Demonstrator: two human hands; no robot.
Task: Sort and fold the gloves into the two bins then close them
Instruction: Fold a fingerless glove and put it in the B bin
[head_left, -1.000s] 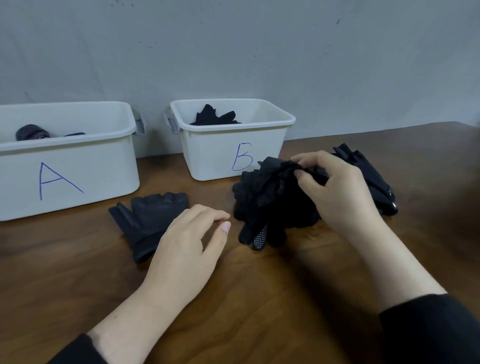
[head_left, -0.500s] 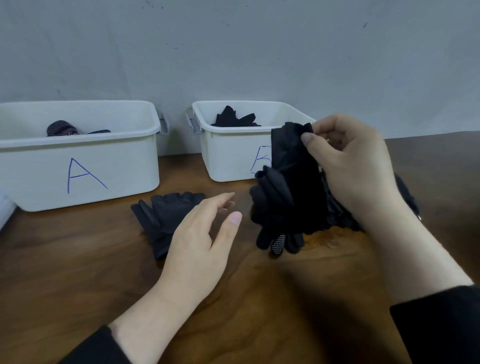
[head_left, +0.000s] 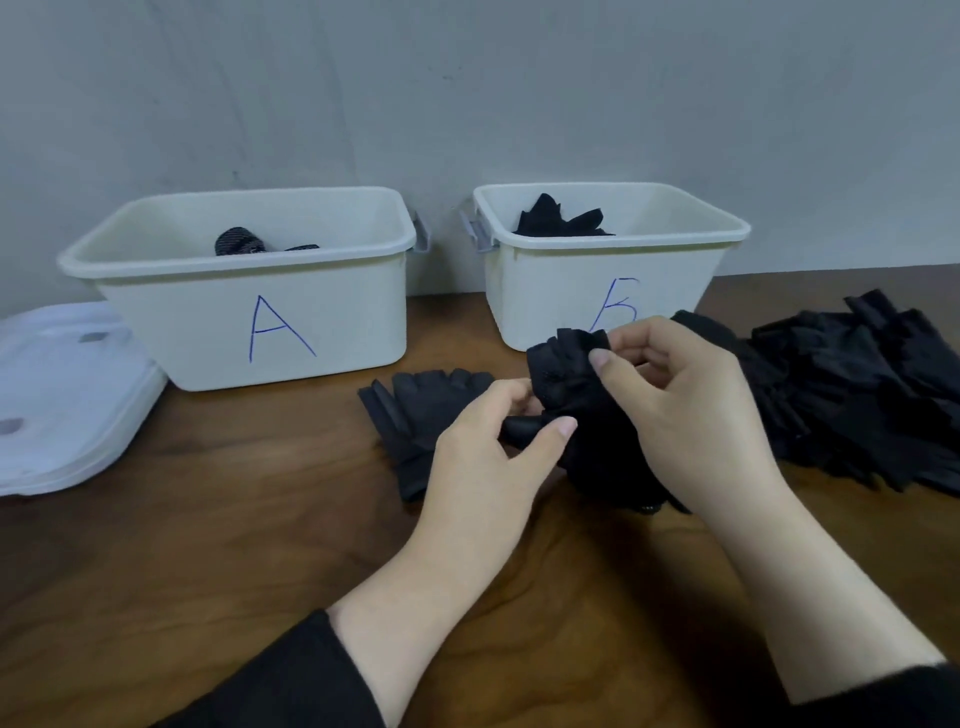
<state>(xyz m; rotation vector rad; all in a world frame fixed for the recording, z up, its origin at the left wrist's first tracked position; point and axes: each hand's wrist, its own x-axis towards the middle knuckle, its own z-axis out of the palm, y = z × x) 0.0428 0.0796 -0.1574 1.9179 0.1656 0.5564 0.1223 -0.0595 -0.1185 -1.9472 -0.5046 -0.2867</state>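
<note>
Left hand (head_left: 483, 467) has joined right hand (head_left: 691, 410); both grip one glove (head_left: 566, 374). Bins (head_left: 249, 322) beyond hold few; pile (head_left: 857, 400) rightward remains, lids (head_left: 62, 395) off.

Two white bins are standing at the back: bin A (head_left: 249, 312) at eleven o'clock and bin B (head_left: 613, 291) at one o'clock. Two hands are working at the centre, the left hand (head_left: 488, 457) and the right hand (head_left: 691, 410), sharing one black glove (head_left: 566, 374). One flat glove (head_left: 415, 410) is lying at nine o'clock of them. One heap of gloves (head_left: 862, 395), uncountable, is sitting at three o'clock. White lids (head_left: 62, 395) are stacking at far nine o'clock, their number unclear.
</note>
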